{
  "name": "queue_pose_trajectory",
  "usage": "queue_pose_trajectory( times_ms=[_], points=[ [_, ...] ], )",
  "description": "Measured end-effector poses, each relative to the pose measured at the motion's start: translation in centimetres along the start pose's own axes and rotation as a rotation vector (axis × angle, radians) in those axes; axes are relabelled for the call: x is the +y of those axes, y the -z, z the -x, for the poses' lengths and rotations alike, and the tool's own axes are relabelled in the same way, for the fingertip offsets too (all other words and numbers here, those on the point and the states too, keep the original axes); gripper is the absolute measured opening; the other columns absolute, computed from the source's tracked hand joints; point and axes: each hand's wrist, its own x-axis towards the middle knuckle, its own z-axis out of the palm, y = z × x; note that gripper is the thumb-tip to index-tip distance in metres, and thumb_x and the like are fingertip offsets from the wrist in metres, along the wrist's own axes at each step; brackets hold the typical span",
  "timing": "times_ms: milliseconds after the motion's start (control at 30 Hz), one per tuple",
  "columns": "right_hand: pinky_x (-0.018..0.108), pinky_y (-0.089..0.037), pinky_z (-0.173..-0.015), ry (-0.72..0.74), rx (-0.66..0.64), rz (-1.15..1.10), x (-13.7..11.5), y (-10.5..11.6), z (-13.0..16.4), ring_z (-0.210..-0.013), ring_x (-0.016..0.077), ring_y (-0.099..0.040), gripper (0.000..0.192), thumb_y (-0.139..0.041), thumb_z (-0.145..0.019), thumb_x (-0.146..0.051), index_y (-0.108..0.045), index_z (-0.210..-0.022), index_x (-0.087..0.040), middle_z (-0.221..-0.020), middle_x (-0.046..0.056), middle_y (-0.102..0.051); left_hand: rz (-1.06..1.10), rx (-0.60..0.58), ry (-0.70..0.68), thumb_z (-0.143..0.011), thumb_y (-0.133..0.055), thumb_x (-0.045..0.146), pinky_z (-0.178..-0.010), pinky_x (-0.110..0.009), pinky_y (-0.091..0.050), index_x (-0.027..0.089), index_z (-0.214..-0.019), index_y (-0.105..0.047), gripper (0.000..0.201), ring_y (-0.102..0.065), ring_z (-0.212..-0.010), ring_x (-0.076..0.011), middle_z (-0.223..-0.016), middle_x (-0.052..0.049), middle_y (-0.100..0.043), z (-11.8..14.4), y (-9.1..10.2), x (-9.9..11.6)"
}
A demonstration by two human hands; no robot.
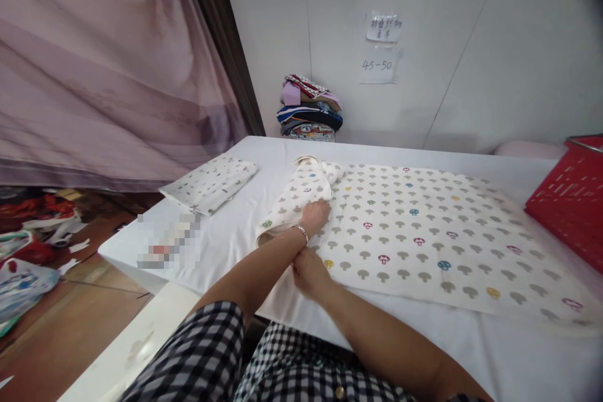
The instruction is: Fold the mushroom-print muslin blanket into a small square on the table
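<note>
A cream cloth with a mushroom print [391,235] lies spread over the white-covered table. Its left end is folded over into a loose, bulging flap [294,198]. My left hand [315,217], with a bracelet at the wrist, is closed on the cloth at the right side of this flap. Below it, my right hand [311,273] is closed at the cloth's near edge, its fingertips partly hidden under my left forearm. The two hands are close together, just right of the folded end.
A folded, small-print white cloth [214,182] lies at the table's left. A red plastic basket [572,201] stands at the right edge. Behind the table is a stack of folded fabrics [309,110] against the wall. A pink curtain [108,63] hangs at left; bags [28,286] lie on the floor.
</note>
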Motion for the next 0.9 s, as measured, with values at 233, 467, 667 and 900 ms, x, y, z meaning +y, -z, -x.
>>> queue_pose_trajectory(
  times_ms=[233, 467, 667, 900],
  points=[
    [0.030, -0.046, -0.086, -0.015, -0.002, -0.009, -0.1, 0.1, 0.1, -0.096, 0.0210, -0.057, 0.027, -0.043, -0.083, -0.008, -0.068, -0.095, -0.013, -0.096, 0.011, -0.065, 0.011, 0.050, 0.046, -0.096, -0.025, 0.029, -0.072, -0.030, -0.044, 0.017, -0.100, -0.060, 0.037, -0.060, -0.086, -0.0185, -0.104, -0.009, -0.058, -0.5, 0.2, 0.0],
    [0.030, -0.045, -0.087, -0.008, -0.017, -0.001, -0.2, 0.2, 0.1, -0.097, 0.0217, -0.056, 0.028, -0.044, -0.082, -0.008, -0.068, -0.098, -0.008, -0.101, 0.013, -0.065, 0.010, 0.036, -0.008, -0.095, -0.029, 0.024, -0.075, -0.031, -0.044, 0.015, -0.095, -0.061, 0.033, -0.056, -0.097, -0.0209, -0.104, -0.011, -0.057, -0.4, -0.5, 0.3],
    [0.029, -0.045, -0.086, 0.014, -0.001, 0.019, 0.1, -0.1, 0.2, -0.095, 0.0215, -0.057, 0.026, -0.044, -0.082, -0.008, -0.069, -0.092, -0.009, -0.097, 0.013, -0.066, -0.014, 0.053, -0.074, -0.092, -0.039, 0.030, -0.085, -0.035, -0.043, 0.012, -0.100, -0.060, 0.028, -0.048, -0.107, -0.0250, -0.110, -0.014, -0.053, 0.2, -0.6, 0.8],
    [0.029, -0.044, -0.088, 0.034, -0.012, 0.016, 0.0, 0.0, 0.2, -0.099, 0.0223, -0.058, 0.030, -0.044, -0.083, -0.010, -0.067, -0.101, -0.006, -0.103, 0.016, -0.065, 0.019, -0.016, -0.025, -0.081, -0.042, 0.008, -0.086, -0.037, -0.043, 0.008, -0.102, -0.061, 0.029, -0.050, -0.104, -0.0263, -0.110, -0.018, -0.054, 0.5, 0.5, 1.7]
  ],
)
